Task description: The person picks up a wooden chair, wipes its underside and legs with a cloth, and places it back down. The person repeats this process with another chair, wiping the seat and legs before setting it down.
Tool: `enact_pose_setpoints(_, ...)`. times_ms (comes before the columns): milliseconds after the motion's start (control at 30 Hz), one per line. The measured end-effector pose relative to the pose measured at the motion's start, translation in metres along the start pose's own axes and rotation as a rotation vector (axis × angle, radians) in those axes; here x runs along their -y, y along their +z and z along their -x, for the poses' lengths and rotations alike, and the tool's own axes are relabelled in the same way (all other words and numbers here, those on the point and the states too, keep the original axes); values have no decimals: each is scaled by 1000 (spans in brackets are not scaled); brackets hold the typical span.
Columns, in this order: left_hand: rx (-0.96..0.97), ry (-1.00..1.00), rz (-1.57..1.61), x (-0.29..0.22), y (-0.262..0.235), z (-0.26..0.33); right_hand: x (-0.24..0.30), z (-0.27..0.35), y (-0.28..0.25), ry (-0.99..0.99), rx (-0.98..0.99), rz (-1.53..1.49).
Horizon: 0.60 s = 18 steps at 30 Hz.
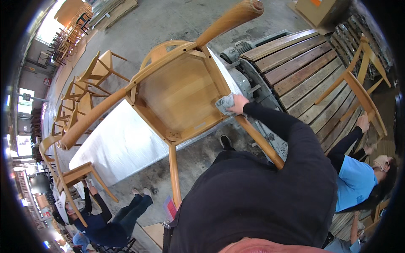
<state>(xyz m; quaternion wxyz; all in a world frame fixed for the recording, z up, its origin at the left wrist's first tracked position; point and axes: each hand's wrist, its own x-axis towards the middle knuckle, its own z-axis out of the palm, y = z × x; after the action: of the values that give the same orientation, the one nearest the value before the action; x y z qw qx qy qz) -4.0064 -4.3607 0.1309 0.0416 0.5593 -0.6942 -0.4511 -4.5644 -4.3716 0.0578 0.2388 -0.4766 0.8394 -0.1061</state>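
Observation:
A light wooden chair (pixel 177 90) lies upside down on a white-topped table (pixel 122 147), its legs pointing up at me. My right hand (pixel 239 103) reaches out in a black sleeve and presses a grey cloth (pixel 224 103) against the right edge of the chair's seat frame. One chair leg (pixel 261 145) runs down beside my forearm. My left hand is not visible; my dark torso fills the lower part of the view.
A slatted wooden platform (pixel 295 71) and a grey motor (pixel 236 51) stand right of the table. A person in a blue shirt (pixel 354 181) handles another chair (pixel 358 88) at the right. A seated person (pixel 105 223) works at lower left. More chairs (pixel 90 80) stand behind.

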Motion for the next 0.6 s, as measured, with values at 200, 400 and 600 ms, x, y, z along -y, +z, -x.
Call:
enact_pose_setpoints(200,-204,297,-134,-173,-65,-66,33,-123,-112,-268,-805,-905)
enact_pose_setpoints(400,-165,905,-433,-337,-32,-197,45,-95,-42,-184,-868,-870)
enact_pose_setpoints(600,-225,865,-1074,-400,8,-346,-56,-38,-17,263,-160,-750)
